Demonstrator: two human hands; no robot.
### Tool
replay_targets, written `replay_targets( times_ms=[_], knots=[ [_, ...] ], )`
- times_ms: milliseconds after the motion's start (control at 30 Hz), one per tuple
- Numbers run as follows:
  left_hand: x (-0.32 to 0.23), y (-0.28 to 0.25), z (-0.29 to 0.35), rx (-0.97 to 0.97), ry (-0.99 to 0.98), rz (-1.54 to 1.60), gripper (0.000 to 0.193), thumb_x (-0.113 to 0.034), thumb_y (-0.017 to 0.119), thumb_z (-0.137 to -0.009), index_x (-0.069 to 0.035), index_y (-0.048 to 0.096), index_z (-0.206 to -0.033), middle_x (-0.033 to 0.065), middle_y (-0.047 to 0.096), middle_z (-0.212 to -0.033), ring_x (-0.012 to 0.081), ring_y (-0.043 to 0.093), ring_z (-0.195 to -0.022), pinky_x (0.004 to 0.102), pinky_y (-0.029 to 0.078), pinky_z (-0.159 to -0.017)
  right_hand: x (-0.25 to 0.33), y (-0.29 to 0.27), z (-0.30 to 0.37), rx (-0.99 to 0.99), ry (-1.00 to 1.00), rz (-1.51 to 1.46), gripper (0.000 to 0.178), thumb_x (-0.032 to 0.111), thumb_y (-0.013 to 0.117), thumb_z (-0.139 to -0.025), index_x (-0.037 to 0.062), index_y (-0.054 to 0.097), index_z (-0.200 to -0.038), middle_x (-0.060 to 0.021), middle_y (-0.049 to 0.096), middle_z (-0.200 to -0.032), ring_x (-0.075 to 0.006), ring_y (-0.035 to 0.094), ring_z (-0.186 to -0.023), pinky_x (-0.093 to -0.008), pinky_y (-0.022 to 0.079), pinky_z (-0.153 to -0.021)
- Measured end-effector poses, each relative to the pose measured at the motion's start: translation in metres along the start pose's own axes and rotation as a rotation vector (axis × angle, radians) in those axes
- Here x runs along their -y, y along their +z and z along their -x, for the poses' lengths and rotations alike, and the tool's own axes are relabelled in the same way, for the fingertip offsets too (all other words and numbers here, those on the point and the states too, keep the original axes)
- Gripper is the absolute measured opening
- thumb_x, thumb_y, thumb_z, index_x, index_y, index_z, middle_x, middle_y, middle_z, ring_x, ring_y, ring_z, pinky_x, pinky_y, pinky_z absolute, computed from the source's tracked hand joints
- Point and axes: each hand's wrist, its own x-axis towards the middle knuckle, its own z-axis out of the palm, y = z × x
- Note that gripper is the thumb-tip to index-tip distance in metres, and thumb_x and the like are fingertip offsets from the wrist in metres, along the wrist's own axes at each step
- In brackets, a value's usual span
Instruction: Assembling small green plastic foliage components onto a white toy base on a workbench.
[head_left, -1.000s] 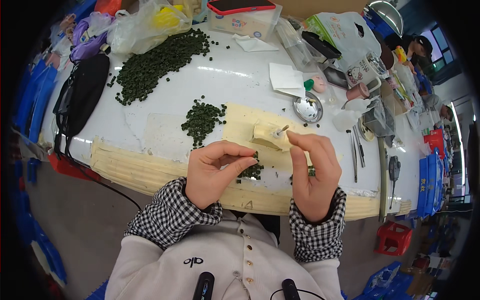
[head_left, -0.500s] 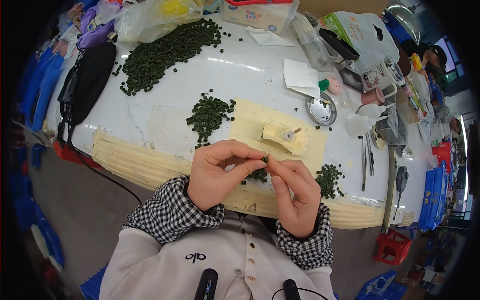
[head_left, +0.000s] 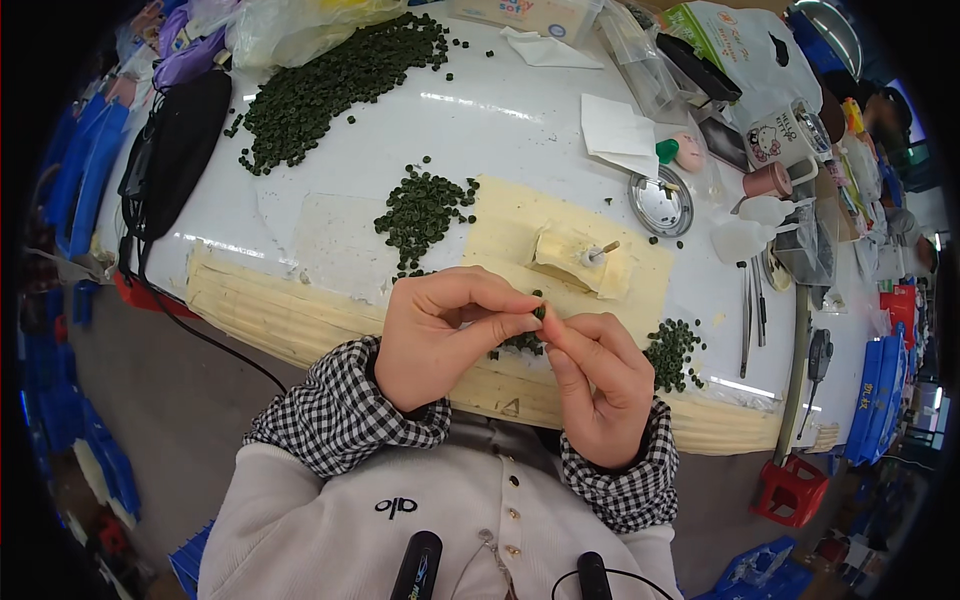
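My left hand [head_left: 440, 335] pinches a small dark green piece [head_left: 539, 312] between thumb and fingertips, just above the table's front edge. My right hand [head_left: 605, 385] meets it from the other side, fingers drawn together, its index fingertip against the piece. Below the fingertips lies a small heap of similar green pieces [head_left: 522, 343], partly hidden by the hands. Another heap [head_left: 424, 215] sits beyond my left hand, and a smaller one [head_left: 676, 352] lies right of my right hand. A cream padded block [head_left: 570, 262] with a short peg [head_left: 606, 250] stands on a yellow sheet [head_left: 495, 225].
A large pile of green pieces [head_left: 325, 100] spreads at the far left, beside a black pouch [head_left: 180, 150]. To the right are a round metal dish [head_left: 660, 205], white paper [head_left: 618, 132], tweezers [head_left: 745, 320] and a mug [head_left: 785, 140]. Cream padding [head_left: 270, 310] lines the front edge.
Both hands stay together at the piece, with only slight finger movement. The whole view has shifted a little, so the table things at the right appear farther right.
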Motion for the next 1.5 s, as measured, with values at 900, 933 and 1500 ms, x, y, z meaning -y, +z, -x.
replay_targets(
  times_ms=[900,933,1500],
  knots=[
    [-0.021,-0.038,0.012,-0.141,0.378,-1.081,0.014,0.003,0.074,-0.071,-0.002,0.068,-0.082,0.0066,0.062,-0.076,0.0211,0.055,-0.072,0.0304,0.044,-0.064,-0.008,-0.021,0.031,-0.181,-0.012,0.800,0.013,0.000,0.071,-0.075,0.0004,0.064,-0.086,-0.0092,0.059,-0.078,-0.0275,0.055,-0.079,-0.0372,0.045,-0.071],
    [-0.023,-0.043,0.014,-0.184,0.357,-1.107,0.013,0.002,0.074,-0.071,-0.001,0.068,-0.082,0.0068,0.062,-0.077,0.0211,0.055,-0.072,0.0304,0.044,-0.064,-0.008,-0.021,0.032,-0.210,0.006,0.764,0.013,-0.001,0.070,-0.076,-0.0001,0.063,-0.086,-0.0097,0.059,-0.078,-0.0278,0.055,-0.077,-0.0370,0.045,-0.070],
    [-0.017,-0.048,0.019,-0.062,0.343,-1.238,0.012,-0.003,0.072,-0.074,-0.003,0.064,-0.082,0.0061,0.056,-0.076,0.0236,0.050,-0.073,0.0325,0.042,-0.064,0.007,-0.008,0.039,-0.274,0.186,0.293,0.015,-0.010,0.068,-0.077,-0.0031,0.067,-0.090,-0.0144,0.067,-0.082,-0.0217,0.065,-0.073,-0.0276,0.050,-0.067]
  ],
)
